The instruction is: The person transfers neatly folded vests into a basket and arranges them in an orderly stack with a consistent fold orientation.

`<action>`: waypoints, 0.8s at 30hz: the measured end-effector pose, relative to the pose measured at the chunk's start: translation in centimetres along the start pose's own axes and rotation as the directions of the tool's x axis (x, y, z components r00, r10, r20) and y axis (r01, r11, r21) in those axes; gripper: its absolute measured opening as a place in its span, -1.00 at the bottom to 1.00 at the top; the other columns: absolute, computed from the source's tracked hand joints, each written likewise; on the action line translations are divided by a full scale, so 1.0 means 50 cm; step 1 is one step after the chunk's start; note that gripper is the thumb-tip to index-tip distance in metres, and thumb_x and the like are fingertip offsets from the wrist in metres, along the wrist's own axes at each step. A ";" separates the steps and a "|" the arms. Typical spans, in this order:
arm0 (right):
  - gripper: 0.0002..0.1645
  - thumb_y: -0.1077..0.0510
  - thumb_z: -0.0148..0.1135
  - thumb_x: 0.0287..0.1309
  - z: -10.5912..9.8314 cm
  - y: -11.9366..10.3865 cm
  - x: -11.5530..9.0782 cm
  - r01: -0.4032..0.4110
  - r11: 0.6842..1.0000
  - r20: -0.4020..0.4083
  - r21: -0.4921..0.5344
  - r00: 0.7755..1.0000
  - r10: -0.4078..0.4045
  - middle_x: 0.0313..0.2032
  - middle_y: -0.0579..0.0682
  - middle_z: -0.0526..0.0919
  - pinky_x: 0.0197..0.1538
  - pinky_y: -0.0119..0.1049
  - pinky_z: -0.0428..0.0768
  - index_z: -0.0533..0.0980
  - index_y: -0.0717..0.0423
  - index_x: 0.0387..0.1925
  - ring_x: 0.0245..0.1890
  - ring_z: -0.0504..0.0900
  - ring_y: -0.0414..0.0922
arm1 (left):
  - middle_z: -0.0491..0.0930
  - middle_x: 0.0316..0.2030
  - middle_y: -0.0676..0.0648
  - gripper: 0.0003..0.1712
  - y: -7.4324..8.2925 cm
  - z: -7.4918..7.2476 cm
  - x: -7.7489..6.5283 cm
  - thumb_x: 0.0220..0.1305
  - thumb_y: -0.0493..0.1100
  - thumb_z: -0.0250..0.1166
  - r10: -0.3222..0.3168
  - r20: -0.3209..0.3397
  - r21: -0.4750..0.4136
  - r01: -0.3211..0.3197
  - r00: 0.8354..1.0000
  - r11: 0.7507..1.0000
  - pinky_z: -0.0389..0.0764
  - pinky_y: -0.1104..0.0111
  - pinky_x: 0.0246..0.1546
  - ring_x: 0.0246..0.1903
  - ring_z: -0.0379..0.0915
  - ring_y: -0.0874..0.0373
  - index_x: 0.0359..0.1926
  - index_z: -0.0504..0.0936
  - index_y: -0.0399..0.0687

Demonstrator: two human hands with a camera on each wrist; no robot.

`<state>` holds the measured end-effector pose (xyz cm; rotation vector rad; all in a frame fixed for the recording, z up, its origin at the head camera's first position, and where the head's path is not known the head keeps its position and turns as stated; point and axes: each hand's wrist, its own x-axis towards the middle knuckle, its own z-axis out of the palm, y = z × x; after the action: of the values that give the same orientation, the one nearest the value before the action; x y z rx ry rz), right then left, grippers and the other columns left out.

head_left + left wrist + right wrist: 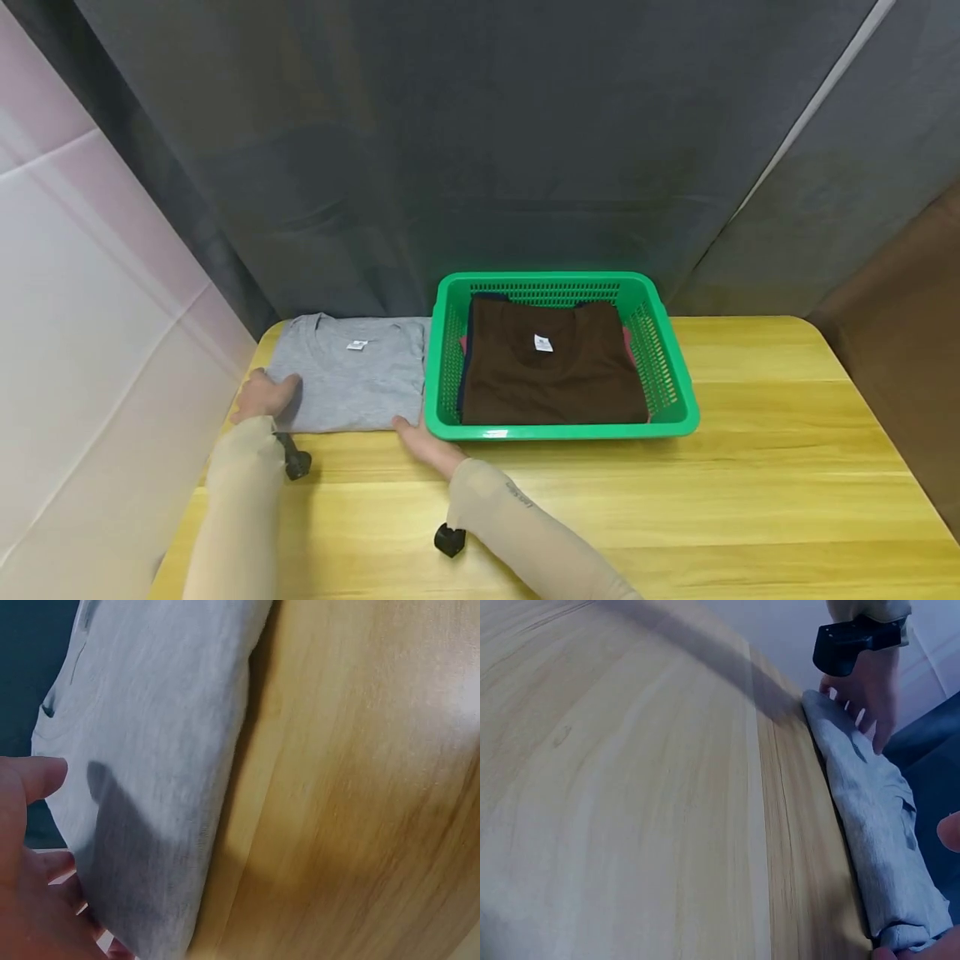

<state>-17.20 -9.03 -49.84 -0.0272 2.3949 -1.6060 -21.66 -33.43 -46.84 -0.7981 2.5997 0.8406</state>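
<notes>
A folded grey T-shirt [352,375] with a white neck label lies flat at the table's left end. My left hand [264,395] is at its left edge. In the left wrist view the fingers [66,889] touch that edge, while the thumb [46,776] stays raised apart from the cloth. My right hand [429,448] is by the shirt's front right corner, between shirt and basket. In the right wrist view its thumb [951,831] is lifted and the fingertips meet the shirt's end; the rest of that hand is out of frame.
A green plastic basket [562,432] stands right beside the grey shirt. Inside lies a folded brown T-shirt [555,375] over navy and pink cloth. Dark grey curtain [480,150] hangs behind the wooden table [780,450]; a pale panel [97,333] rises on the left.
</notes>
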 end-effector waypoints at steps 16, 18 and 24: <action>-0.11 -0.01 0.02 0.18 0.006 0.024 0.013 -0.044 0.999 0.015 0.012 0.999 0.044 0.35 0.28 -0.06 0.35 -0.08 -0.09 -0.13 0.34 0.35 0.36 -0.10 0.10 | 0.00 0.21 -0.54 -0.10 -0.023 -0.014 0.000 0.26 0.23 -0.29 0.029 0.044 0.056 -0.032 0.999 0.998 0.12 -0.20 0.08 0.19 -0.04 -0.43 0.26 -0.04 -0.52; -0.10 -0.12 -0.04 0.21 0.040 0.082 0.049 -0.027 1.000 -0.002 -0.010 1.000 0.027 0.34 0.28 -0.02 0.36 -0.15 -0.07 -0.14 0.28 0.36 0.36 -0.07 0.07 | 0.01 0.21 -0.55 -0.11 -0.024 -0.015 0.000 0.26 0.22 -0.29 0.035 0.045 0.058 -0.038 0.998 0.998 0.12 -0.21 0.07 0.18 -0.03 -0.44 0.25 -0.03 -0.54; -0.04 -0.25 -0.08 0.19 0.154 0.260 0.173 0.033 0.996 -0.115 -0.084 0.993 -0.043 0.34 0.23 0.01 0.34 -0.25 -0.03 -0.17 0.18 0.38 0.35 -0.04 0.01 | 0.06 0.14 -0.61 -0.16 -0.031 -0.019 0.001 0.29 0.14 -0.29 0.105 0.037 0.087 -0.107 0.994 0.990 0.17 -0.12 0.11 0.13 0.02 -0.47 0.18 0.03 -0.64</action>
<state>-22.22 -12.34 -66.19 0.0056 2.5627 -1.5646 -20.91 -35.09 -46.82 -0.6221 2.6499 0.7541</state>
